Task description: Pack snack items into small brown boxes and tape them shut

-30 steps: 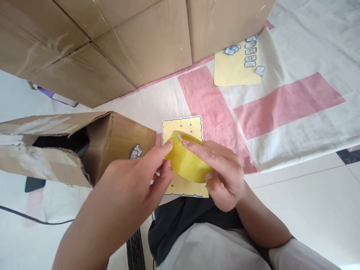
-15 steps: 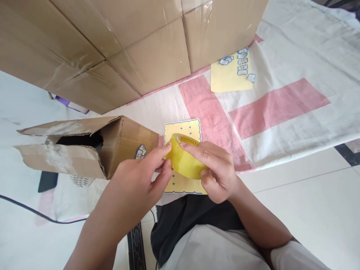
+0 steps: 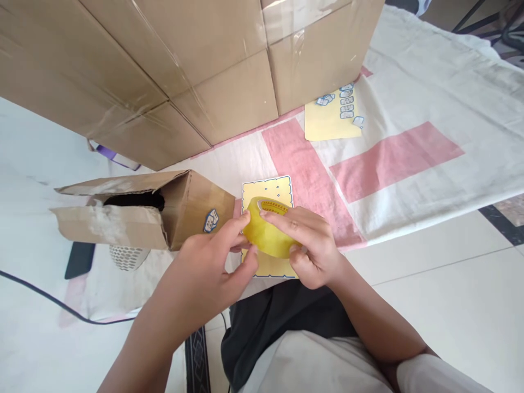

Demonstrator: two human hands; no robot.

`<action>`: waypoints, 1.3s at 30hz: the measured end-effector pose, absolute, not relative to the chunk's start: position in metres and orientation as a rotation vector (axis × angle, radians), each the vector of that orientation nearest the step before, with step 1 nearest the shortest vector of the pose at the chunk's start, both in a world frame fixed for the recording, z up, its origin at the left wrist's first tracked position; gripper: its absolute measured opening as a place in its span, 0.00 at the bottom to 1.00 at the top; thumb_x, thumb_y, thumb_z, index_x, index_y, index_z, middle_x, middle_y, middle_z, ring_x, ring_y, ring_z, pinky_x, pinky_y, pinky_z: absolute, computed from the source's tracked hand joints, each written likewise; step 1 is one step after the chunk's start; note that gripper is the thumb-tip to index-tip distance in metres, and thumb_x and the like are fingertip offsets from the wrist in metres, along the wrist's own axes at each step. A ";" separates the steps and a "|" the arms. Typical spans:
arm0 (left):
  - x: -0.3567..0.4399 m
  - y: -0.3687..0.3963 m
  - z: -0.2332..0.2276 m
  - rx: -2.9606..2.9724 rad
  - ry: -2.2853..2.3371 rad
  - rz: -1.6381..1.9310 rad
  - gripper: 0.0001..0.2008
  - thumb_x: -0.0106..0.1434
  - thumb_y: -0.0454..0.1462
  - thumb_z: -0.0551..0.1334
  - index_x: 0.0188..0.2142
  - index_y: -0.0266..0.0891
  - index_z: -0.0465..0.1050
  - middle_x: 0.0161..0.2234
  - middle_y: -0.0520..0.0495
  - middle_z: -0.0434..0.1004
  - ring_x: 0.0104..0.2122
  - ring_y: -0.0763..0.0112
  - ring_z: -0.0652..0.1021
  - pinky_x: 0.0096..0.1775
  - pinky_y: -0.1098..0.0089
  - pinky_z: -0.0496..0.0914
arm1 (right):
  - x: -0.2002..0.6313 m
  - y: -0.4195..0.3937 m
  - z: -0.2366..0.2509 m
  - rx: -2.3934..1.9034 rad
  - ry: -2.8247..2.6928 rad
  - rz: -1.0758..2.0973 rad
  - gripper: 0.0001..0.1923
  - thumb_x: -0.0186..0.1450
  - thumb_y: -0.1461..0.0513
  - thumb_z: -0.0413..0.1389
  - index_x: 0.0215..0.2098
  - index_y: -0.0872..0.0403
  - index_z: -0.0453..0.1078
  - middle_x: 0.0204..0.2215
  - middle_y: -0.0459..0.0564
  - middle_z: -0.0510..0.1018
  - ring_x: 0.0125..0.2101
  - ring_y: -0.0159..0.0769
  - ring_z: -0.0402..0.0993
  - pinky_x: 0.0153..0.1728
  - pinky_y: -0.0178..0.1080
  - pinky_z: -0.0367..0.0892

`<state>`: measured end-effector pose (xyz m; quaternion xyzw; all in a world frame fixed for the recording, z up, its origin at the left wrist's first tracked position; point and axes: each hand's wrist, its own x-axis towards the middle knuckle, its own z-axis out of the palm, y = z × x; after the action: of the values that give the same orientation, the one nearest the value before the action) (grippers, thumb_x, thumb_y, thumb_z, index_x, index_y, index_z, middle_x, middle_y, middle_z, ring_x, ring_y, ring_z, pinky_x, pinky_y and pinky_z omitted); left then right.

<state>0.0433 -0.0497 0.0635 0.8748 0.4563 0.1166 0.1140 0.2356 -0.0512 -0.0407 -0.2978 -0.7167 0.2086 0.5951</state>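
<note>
A roll of yellowish packing tape (image 3: 270, 233) is held between both hands over a yellow card (image 3: 268, 188) with a blue scalloped border. At the roll's left edge, my left hand (image 3: 216, 259) touches the tape with thumb and fingers. My right hand (image 3: 313, 243) grips the roll from the right, its index finger stretched across to the upper edge. Red print shows on the roll's inner ring. Part of the card is covered by the roll and hands.
An open cardboard box (image 3: 204, 213) with a sticker (image 3: 210, 220) on its side stands at left. Large taped cartons (image 3: 233, 93) rise behind. A yellow sheet with cut-out stickers (image 3: 331, 120) lies back right on the pink-and-white cloth (image 3: 393, 158). A dark phone-like object (image 3: 79, 260) and black cable (image 3: 49, 297) are at left.
The view has shifted slightly, so the surroundings sit a little differently. Both hands stay on the tape roll, which has tilted slightly; more of its printed inner ring shows.
</note>
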 end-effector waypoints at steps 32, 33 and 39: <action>0.041 -0.064 0.055 2.584 1.509 0.447 0.13 0.71 0.36 0.59 0.53 0.38 0.72 0.35 0.50 0.86 0.27 0.71 0.84 0.28 0.75 0.74 | 0.234 -0.053 -0.042 -0.713 -1.687 0.425 0.35 0.57 0.69 0.46 0.63 0.53 0.67 0.27 0.45 0.72 0.25 0.36 0.64 0.27 0.41 0.63; 0.040 -0.067 0.052 2.570 1.550 0.515 0.11 0.70 0.37 0.60 0.51 0.39 0.73 0.36 0.51 0.86 0.28 0.72 0.84 0.29 0.76 0.74 | 0.233 -0.054 -0.042 -0.716 -1.691 0.416 0.34 0.57 0.68 0.46 0.63 0.53 0.67 0.26 0.46 0.72 0.25 0.36 0.64 0.28 0.41 0.63; 0.037 -0.080 0.045 2.782 1.504 0.575 0.05 0.72 0.36 0.60 0.45 0.41 0.74 0.35 0.52 0.86 0.28 0.72 0.83 0.29 0.75 0.73 | 0.233 -0.056 -0.039 -0.718 -1.710 0.418 0.34 0.57 0.69 0.47 0.62 0.52 0.67 0.27 0.46 0.73 0.27 0.38 0.66 0.29 0.42 0.64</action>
<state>0.0368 -0.0796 0.0452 0.8649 0.4677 0.1788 -0.0365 0.2326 -0.0561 -0.0393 -0.3072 -0.7320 0.1787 0.5812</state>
